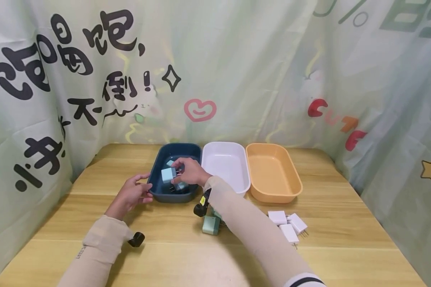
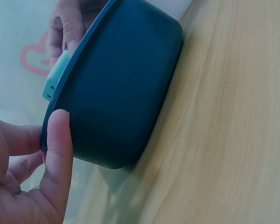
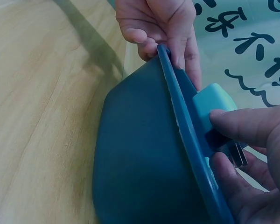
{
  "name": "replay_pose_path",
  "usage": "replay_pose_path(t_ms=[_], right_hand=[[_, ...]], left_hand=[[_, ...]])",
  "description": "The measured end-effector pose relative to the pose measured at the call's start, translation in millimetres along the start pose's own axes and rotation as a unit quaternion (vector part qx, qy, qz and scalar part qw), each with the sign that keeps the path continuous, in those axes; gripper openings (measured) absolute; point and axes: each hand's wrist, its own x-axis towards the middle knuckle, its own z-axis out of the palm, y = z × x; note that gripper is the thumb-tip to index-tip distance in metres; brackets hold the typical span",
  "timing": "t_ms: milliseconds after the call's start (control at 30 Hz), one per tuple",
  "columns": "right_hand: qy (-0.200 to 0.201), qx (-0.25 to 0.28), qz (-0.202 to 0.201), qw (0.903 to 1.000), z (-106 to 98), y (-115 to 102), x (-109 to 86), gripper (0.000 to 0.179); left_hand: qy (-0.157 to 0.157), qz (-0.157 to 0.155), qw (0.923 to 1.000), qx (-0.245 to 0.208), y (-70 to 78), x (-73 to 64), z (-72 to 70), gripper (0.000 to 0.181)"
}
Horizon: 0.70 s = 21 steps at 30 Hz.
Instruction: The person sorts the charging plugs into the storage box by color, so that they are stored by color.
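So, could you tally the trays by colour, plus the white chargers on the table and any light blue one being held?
Dark blue tray: 1
White tray: 1
Orange tray: 1
White chargers visible on the table: 3
Light blue charger in the right hand: 1
Total: 7

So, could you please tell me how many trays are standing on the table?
3: the dark blue tray on the left, the white tray in the middle, and the orange tray on the right.
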Motion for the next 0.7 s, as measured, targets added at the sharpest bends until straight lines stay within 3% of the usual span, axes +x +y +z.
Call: replay_pose_path(t_ms=[367, 700], right_hand=[[0.009, 0.003, 0.013, 0.9999, 1.4, 0.7, 3.9, 0.045], [0.013, 0.006, 0.016, 0.9998, 1.1, 3.6, 4.1, 0.045]], left_hand=[[0.007, -0.004, 0.9999, 0.007, 0.3, 0.6, 0.1, 0.054], [0.001, 0.012, 0.9999, -0.006, -1.1, -0.1, 0.5, 0.054]])
